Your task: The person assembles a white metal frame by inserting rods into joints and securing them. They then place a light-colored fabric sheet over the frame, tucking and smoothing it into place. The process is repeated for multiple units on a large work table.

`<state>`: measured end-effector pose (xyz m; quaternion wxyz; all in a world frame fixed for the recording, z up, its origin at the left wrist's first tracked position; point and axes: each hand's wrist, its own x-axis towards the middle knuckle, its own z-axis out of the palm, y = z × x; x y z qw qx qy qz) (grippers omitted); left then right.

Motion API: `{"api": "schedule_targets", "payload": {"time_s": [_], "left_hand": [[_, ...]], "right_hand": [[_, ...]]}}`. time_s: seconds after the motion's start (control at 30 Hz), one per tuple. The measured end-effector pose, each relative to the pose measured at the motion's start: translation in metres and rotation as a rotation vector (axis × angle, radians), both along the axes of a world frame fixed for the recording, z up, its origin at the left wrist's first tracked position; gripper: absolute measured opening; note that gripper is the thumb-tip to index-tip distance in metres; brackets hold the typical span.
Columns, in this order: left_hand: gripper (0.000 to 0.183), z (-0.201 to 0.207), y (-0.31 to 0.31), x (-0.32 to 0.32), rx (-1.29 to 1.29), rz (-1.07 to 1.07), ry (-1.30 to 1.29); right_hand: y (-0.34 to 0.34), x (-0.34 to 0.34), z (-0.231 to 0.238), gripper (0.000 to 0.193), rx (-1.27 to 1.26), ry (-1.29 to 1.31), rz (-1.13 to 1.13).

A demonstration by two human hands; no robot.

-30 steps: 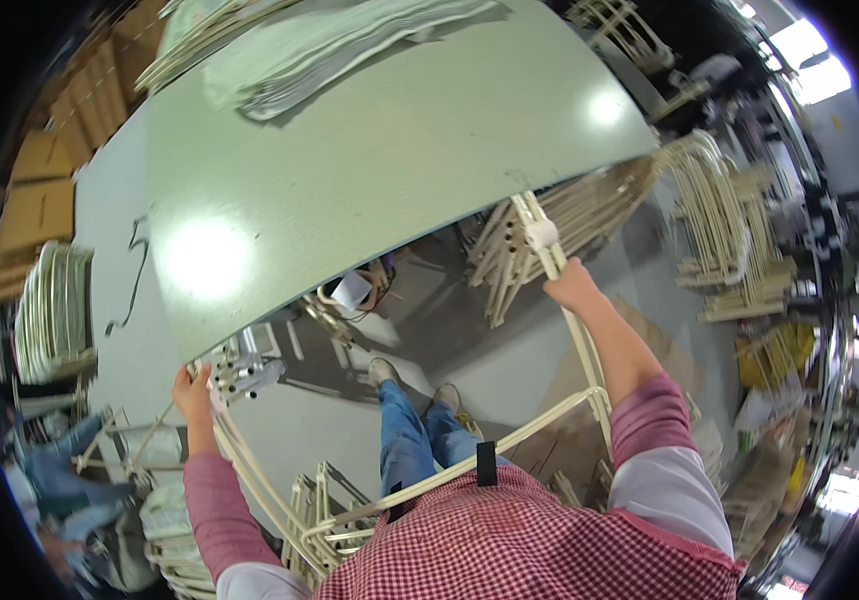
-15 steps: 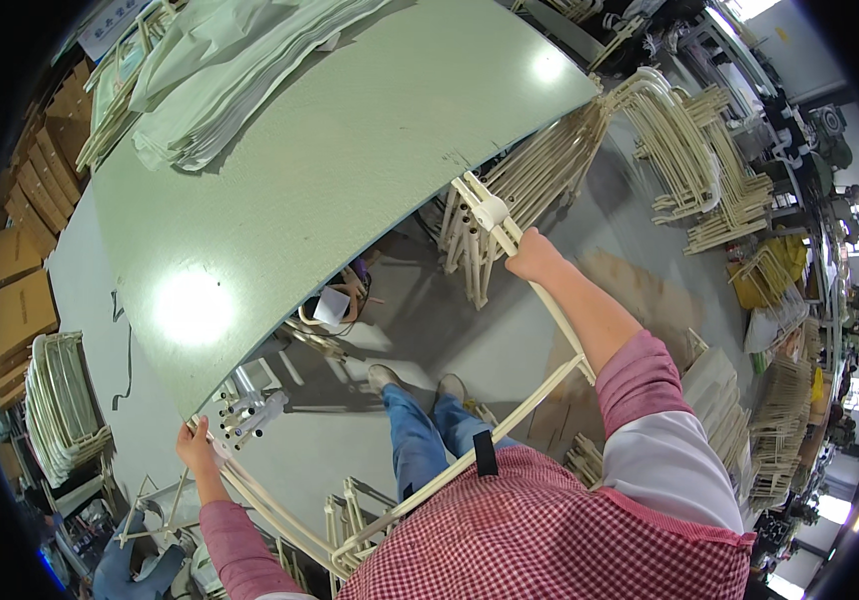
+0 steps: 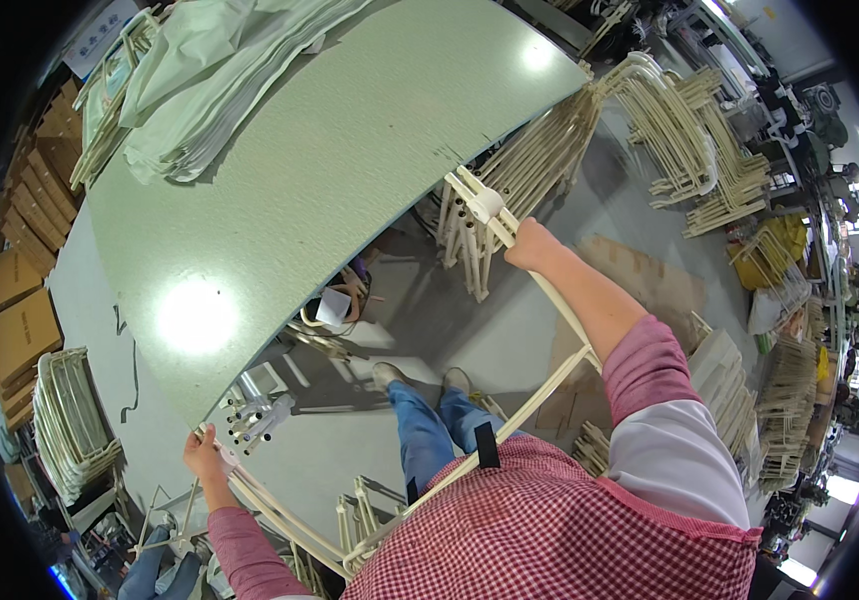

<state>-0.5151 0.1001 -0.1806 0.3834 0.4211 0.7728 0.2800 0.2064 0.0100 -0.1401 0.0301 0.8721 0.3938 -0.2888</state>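
Both of my hands hold one cream-coloured tubular frame [image 3: 538, 398], its cross bar running past my apron at the waist. My right hand [image 3: 534, 246] is wrapped round one side tube, just below a white round joint [image 3: 485, 206]. The tube ends beyond that joint reach the edge of the pale green table [image 3: 350, 170]. At the table's near left corner, my left hand [image 3: 206, 453] grips the other side near its end; its fingers partly cover the tube. A black strap [image 3: 487, 446] is wrapped round the cross bar.
White fabric pieces [image 3: 220, 85] lie piled on the table's far left. Bundled tubular frames [image 3: 540, 160] stand under its right edge, with more stacked frames [image 3: 665, 125] beyond. Cardboard boxes [image 3: 25, 335] stand at left. Another person's legs [image 3: 155, 570] show at lower left.
My hands keep their grip on the frame, which stays almost in place against the table edge. The whole view has shifted slightly.
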Motion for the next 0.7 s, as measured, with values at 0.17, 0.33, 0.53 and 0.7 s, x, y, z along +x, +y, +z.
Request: {"api": "schedule_targets", "payload": {"time_s": [0.17, 0.33, 0.53, 0.7], "left_hand": [[0.011, 0.0025, 0.0, 0.0006, -0.014, 0.013, -0.003], [0.01, 0.0023, 0.0, -0.0006, -0.007, 0.007, -0.051], [0.011, -0.0018, 0.0005, -0.0042, 0.02, 0.013, -0.099], [0.011, -0.0007, 0.0001, -0.0043, -0.003, 0.014, -0.05]], "right_hand": [[0.0013, -0.001, 0.0047, 0.055, -0.017, 0.006, -0.02], [0.003, -0.0027, 0.0053, 0.058, -0.053, 0.005, -0.044], [0.0046, -0.0027, 0.0065, 0.058, -0.079, 0.022, -0.054], [0.0064, -0.0055, 0.009, 0.061, -0.102, 0.023, -0.071]]}}
